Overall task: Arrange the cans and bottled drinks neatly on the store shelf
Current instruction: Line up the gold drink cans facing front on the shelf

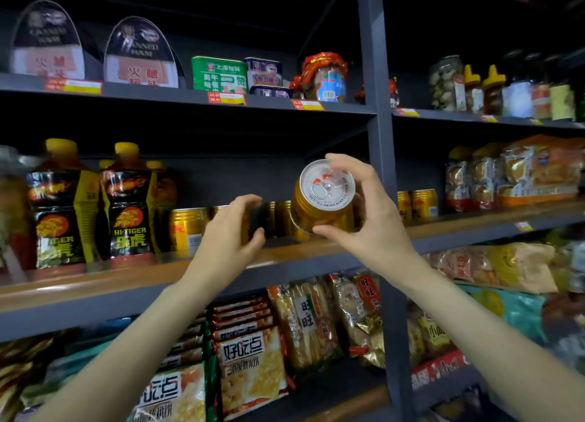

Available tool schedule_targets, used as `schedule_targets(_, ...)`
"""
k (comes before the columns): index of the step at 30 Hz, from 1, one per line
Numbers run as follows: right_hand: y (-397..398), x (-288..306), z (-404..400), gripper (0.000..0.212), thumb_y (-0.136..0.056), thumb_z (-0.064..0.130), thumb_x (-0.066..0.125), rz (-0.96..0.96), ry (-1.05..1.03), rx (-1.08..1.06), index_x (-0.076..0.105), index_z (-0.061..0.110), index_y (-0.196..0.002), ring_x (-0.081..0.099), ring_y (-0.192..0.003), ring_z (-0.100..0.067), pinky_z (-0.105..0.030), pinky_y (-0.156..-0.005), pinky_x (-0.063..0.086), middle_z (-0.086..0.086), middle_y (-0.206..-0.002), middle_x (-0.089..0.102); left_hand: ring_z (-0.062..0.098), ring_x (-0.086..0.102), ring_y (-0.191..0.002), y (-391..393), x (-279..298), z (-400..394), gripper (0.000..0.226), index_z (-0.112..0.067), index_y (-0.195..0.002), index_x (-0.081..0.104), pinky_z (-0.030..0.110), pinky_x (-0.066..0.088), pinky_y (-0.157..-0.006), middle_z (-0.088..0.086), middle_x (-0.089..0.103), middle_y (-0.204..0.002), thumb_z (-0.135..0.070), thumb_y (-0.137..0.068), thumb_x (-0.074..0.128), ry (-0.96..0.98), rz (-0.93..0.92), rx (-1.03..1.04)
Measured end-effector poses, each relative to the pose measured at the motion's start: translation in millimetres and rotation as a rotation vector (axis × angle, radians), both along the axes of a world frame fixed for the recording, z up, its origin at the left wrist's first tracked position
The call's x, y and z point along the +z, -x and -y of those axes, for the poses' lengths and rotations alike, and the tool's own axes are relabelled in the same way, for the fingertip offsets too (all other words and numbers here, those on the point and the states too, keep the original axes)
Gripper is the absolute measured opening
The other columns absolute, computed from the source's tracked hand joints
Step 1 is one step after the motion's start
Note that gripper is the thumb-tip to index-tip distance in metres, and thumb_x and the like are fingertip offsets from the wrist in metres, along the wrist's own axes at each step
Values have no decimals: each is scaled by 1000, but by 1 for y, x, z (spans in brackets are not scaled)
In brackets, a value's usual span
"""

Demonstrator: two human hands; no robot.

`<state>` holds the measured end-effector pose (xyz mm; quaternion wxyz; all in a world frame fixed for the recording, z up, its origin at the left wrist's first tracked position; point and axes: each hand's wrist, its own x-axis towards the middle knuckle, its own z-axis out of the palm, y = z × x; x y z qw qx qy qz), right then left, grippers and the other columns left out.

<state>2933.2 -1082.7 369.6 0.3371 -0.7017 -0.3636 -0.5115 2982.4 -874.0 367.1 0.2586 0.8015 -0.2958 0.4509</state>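
My right hand (364,219) grips a gold drink can (319,200), tilted so its silver pull-tab top faces me, just above the wooden middle shelf (133,279). My left hand (231,231) curls around another gold can (245,223) standing on that shelf, thumb at its right side. More gold cans (188,228) stand beside and behind it. Hi-Tiger bottles (129,206) with yellow caps stand at the left of the shelf. Two more gold cans (418,204) sit right of the grey upright post (378,111).
The top shelf holds canned ham tins (141,57), a green tin (220,75) and jars (326,78). Snack bags (253,368) fill the shelf below. Packaged cakes (531,171) sit at the right of the middle shelf.
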Motion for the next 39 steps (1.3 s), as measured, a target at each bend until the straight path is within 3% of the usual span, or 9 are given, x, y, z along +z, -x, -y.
schedule_targets(4, -16, 15, 0, 65, -69, 19, 84, -72, 44, -18, 48, 21, -122, 43, -125, -6, -36, -101, 46, 13, -131, 43, 24, 38, -131, -11, 17, -14, 56, -12, -139, 40, 39, 27, -110, 8, 48, -138, -16, -88, 61, -98, 9, 182)
schedule_targets(11, -73, 62, -24, 53, -72, 35, 81, -340, 64, -217, 42, 27, -108, 42, -106, -12, -28, -83, 39, 5, -116, 46, 27, 34, -135, -34, 39, -49, 66, -12, -145, 30, 45, 21, -114, 10, 41, -144, -34, -89, 60, -123, -100, 411)
schedule_targets(14, -94, 75, -35, 53, -70, 38, 82, -445, 208, -222, 44, 24, -104, 48, -110, -19, -34, -87, 46, -1, -117, 51, 20, 25, -140, -45, 37, -46, 73, -19, -147, 23, 41, 10, -115, 4, 33, -150, -46, -88, 57, -238, -165, 485)
schedule_targets(17, -113, 75, -50, 56, -68, 42, 82, -484, 482, -354, 44, 22, -103, 47, -107, -19, -42, -94, 39, 1, -107, 50, 16, 19, -141, -52, 34, -47, 81, -25, -146, 25, 40, 6, -114, -1, 33, -149, -67, -81, 48, -300, -176, 522)
schedule_targets(20, -130, 68, -61, 65, -72, 50, 77, -437, 660, -508, 45, 17, -117, 52, -112, -26, -47, -103, 31, -4, -113, 58, 16, 25, -135, -54, 29, -52, 100, -30, -140, 37, 40, 11, -111, -6, 44, -140, -80, -55, 18, -307, -146, 534)
schedule_targets(22, -135, 70, -61, 73, -75, 52, 73, -432, 751, -586, 42, 13, -128, 51, -118, -29, -52, -109, 25, -7, -119, 59, 17, 29, -132, -57, 26, -53, 96, -30, -136, 42, 42, 14, -110, -6, 48, -136, -79, -56, 21, -274, -102, 527)
schedule_targets(27, -136, 91, -57, 58, -77, 42, 75, -442, 948, -734, 51, 17, -123, 46, -119, -29, -53, -103, 25, -5, -118, 57, 15, 31, -127, -60, 21, -51, 95, -32, -133, 45, 41, 16, -109, -9, 50, -131, -78, -55, 19, -261, -52, 526)
schedule_targets(34, -166, 88, -81, 50, -83, 16, 73, -403, 821, -737, 53, 8, -128, 51, -116, -33, -41, -93, 40, -14, -128, 53, 14, 29, -126, -59, 23, -52, 95, -32, -132, 47, 38, 14, -106, -11, 51, -128, -80, -54, 22, -225, -35, 493)
schedule_targets(39, -175, 85, -83, 45, -87, 16, 67, -486, 770, -740, 52, 14, -129, 47, -118, -32, -45, -99, 30, -11, -127, 52, 15, 29, -127, -56, 21, -50, 73, -31, -132, 46, 36, 14, -105, -10, 51, -128, -71, -72, 43, -223, -36, 477)
